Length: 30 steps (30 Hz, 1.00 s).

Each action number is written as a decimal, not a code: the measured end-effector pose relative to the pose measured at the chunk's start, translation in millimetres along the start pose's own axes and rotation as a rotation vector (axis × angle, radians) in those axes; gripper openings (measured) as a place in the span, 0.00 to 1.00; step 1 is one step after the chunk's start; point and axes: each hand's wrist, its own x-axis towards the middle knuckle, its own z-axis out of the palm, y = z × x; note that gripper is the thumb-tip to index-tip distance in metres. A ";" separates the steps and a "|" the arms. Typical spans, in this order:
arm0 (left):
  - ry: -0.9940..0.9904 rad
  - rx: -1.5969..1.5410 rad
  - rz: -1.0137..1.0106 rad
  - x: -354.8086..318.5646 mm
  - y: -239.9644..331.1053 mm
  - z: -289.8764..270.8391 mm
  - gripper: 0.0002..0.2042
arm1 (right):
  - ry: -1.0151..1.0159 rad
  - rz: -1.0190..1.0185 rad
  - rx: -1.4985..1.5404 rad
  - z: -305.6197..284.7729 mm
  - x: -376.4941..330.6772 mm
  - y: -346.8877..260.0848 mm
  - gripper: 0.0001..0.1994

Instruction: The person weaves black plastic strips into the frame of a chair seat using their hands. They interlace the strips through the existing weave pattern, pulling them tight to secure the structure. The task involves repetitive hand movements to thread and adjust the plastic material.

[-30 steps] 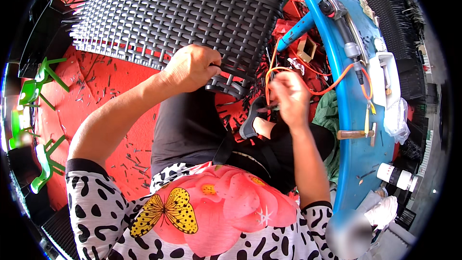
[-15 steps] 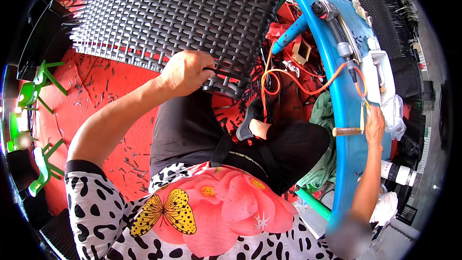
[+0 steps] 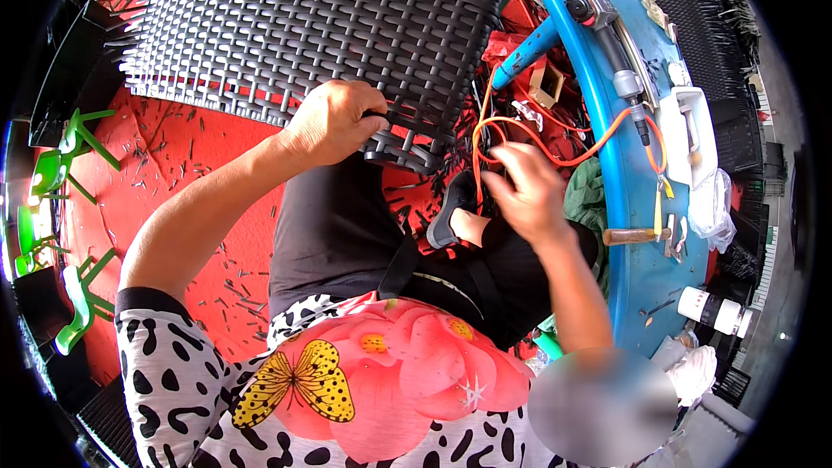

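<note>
A large dark woven rattan panel (image 3: 303, 26) slants across the top of the view, loose strand ends sticking out on its left. My left hand (image 3: 334, 124) is closed on the panel's near edge, by a dark strip beside the corner. My right hand (image 3: 530, 195) is in the air right of that corner, above my bent leg. Its thumb and index finger are apart, and I see nothing between them. Nearest to it are an orange air hose (image 3: 559, 159) and, on the blue table, a wooden-handled hammer (image 3: 637, 236).
The curved blue table (image 3: 637, 295) on the right bears an air-powered tool (image 3: 615, 56), a white tray (image 3: 691, 134) and a white canister (image 3: 712, 310). Dark scraps litter the red floor (image 3: 217, 251). Small green stools (image 3: 78, 312) stand at the left. A cardboard box (image 3: 545, 87) lies under the table.
My right hand has left the tools by the hammer on the blue table and come leftward over my leg. My left hand keeps its grip on the panel edge.
</note>
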 end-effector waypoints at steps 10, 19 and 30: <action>-0.044 0.008 0.008 0.6 -10.1 -4.0 0.08 | -0.064 0.078 0.132 52.7 30.4 -5.5 0.17; -0.051 -0.057 0.002 -1.3 -14.7 -7.4 0.08 | -0.012 0.065 0.063 61.0 27.5 -6.2 0.17; -0.013 -0.128 -0.010 -27.5 -32.8 -25.4 0.06 | 0.172 0.286 0.222 82.5 12.2 -0.4 0.16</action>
